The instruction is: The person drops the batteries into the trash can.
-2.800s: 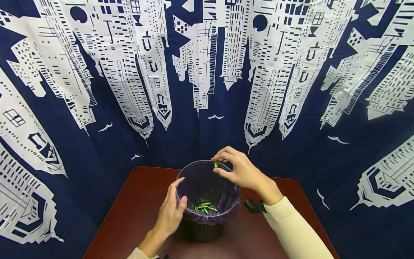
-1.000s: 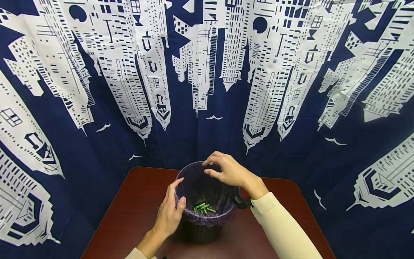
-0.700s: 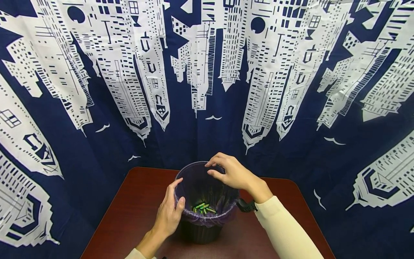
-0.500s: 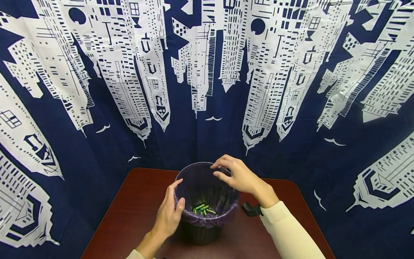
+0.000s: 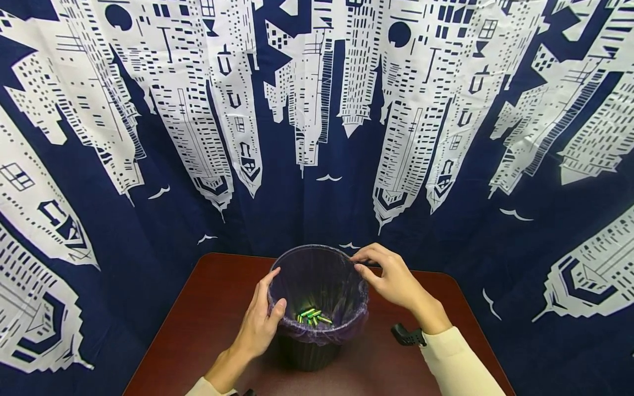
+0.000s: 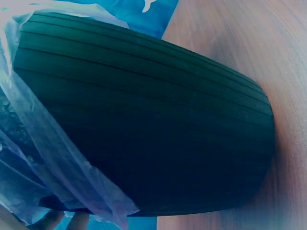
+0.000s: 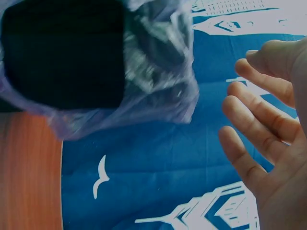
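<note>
A dark ribbed trash can (image 5: 308,355) stands upright on the table, lined with a thin purple bag (image 5: 327,335) folded over its rim. Several small green and yellow cylinders, apparently batteries (image 5: 313,317), lie at the bottom. My left hand (image 5: 258,316) rests against the can's left side, fingers extended and thumb near the front of the rim. In the left wrist view, fingertips (image 6: 76,221) touch the liner. Beside the right rim is my right hand (image 5: 393,280), its fingers relaxed. The right wrist view shows this hand holding nothing, apart from the liner (image 7: 163,67).
The reddish-brown wooden table (image 5: 208,297) has rounded far corners. Behind and around it hangs a dark blue cloth (image 5: 277,220) printed with white upside-down buildings and birds. A black wrist camera mount (image 5: 408,334) sits at my right wrist.
My right hand pinched one battery above the can in the earliest frame. It has since let go and moved right, to the rim. My left hand has stayed in place.
</note>
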A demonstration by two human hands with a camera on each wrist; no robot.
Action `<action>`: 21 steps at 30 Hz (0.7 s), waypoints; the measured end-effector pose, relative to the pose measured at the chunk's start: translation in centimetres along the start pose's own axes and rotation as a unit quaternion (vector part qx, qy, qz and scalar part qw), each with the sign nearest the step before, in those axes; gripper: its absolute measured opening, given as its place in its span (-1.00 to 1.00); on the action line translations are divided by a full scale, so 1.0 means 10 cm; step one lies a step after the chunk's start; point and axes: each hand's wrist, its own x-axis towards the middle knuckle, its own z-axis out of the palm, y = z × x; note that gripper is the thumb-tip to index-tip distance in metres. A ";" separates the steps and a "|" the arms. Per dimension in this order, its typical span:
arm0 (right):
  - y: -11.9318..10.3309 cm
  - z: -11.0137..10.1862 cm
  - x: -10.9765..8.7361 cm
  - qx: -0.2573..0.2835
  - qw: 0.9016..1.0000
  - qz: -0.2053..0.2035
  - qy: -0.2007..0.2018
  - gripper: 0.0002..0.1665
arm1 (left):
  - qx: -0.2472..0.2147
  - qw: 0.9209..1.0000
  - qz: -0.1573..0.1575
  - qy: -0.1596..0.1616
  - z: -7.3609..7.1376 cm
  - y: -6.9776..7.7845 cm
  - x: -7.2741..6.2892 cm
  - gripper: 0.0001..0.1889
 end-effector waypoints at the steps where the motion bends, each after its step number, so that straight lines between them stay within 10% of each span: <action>1: 0.01 -0.01 -0.03 0.000 1.000 0.003 0.006 -0.77 | -0.006 1.000 -0.001 -0.005 -0.01 -0.01 0.00 -0.24; 12: 0.20 -0.05 -0.44 -0.013 0.997 0.047 0.052 -0.75 | -0.078 0.994 -0.004 -0.070 -0.25 -0.12 -0.06 -0.12; 21: 0.32 -0.05 -0.83 -0.035 0.993 0.084 0.078 -0.68 | -0.029 0.997 0.009 -0.073 -0.47 -0.27 -0.12 -0.16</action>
